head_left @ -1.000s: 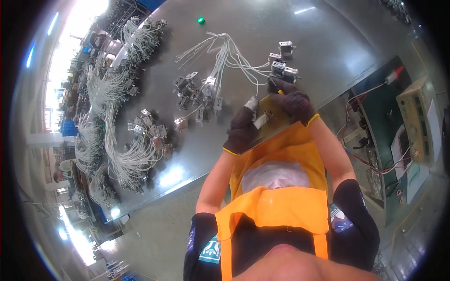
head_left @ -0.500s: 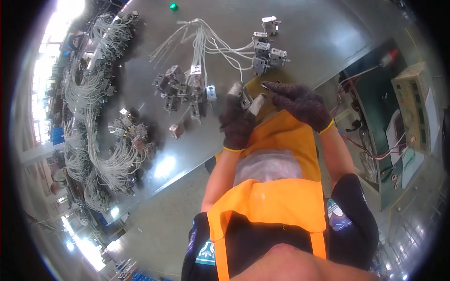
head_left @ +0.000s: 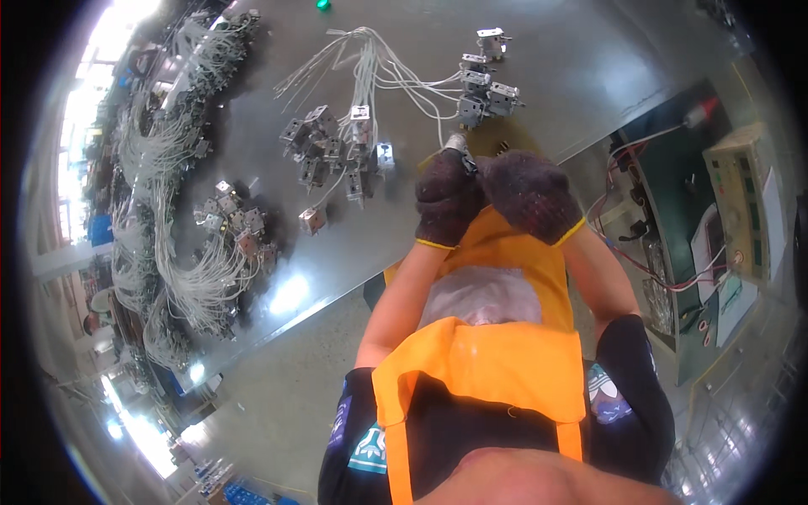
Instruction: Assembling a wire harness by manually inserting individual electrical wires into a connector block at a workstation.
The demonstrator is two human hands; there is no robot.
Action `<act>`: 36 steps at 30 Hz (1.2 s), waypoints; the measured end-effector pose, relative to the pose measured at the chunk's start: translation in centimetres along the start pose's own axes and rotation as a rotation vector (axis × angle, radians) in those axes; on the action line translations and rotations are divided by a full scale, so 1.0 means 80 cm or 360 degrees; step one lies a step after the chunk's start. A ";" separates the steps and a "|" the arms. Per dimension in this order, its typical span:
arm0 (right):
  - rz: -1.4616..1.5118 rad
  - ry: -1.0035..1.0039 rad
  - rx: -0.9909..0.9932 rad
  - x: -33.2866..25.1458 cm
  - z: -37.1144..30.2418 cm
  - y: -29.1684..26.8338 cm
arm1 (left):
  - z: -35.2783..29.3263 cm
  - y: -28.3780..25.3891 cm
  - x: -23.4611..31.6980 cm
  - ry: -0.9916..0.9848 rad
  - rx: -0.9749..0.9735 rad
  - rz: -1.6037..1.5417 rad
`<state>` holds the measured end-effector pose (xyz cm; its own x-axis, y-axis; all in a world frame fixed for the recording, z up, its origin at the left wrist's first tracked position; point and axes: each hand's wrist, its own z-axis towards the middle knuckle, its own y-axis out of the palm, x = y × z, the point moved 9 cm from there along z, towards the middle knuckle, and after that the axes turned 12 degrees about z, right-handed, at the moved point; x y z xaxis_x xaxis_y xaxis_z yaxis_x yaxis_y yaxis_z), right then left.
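Note:
In a dark work glove, my left hand (head_left: 449,200) is closed on a small metal box-shaped part (head_left: 469,163) near the table's near edge. One of its fingertips is covered in white. A white wire (head_left: 439,122) runs from the held part toward the bundle on the table. My right hand (head_left: 530,192), also gloved, is closed right against the part; whatever its fingers pinch is hidden. Just beyond my hands, several wired metal parts (head_left: 486,94) sit in a group. To the left lies another cluster of wired metal parts (head_left: 324,143), with a single one (head_left: 312,220) nearer me.
A long heap of wired metal parts (head_left: 189,278) covers the table's left side. The grey metal table (head_left: 572,67) bears a green round light or button (head_left: 323,5) at the far side. A beige instrument box (head_left: 741,198) with red and white leads stands at right, near scissors (head_left: 705,328).
My right hand has moved in and its outstretched fingers have curled closed against the metal part. My left hand has shifted slightly right and farther from me, still holding the part.

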<state>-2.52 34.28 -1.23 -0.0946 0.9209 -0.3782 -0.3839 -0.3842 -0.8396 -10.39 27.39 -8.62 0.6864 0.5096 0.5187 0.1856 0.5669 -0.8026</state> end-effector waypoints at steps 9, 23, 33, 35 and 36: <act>0.0828 0.0463 -0.0386 0.000 -0.014 -0.005 | -0.006 -0.123 0.036 0.0533 0.0167 0.0486; 0.1335 0.0848 0.0337 0.049 0.014 0.077 | 0.014 -0.071 -0.001 0.0271 0.0225 0.0882; 0.1091 0.1031 0.0349 0.149 -0.010 0.031 | -0.003 -0.093 -0.060 0.0147 -0.0004 0.0287; 0.1027 0.1091 0.0355 0.150 -0.013 0.013 | -0.001 -0.087 -0.070 -0.0059 -0.0187 0.0098; 0.1242 0.1327 0.0277 0.158 -0.023 0.023 | -0.013 -0.076 -0.092 -0.0173 -0.0150 -0.0437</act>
<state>-2.72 45.11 -8.33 0.2493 0.0825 -0.9649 -0.6156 -0.7557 -0.2236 -15.84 19.52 -7.82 0.5234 0.4149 0.7442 0.4214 0.6331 -0.6493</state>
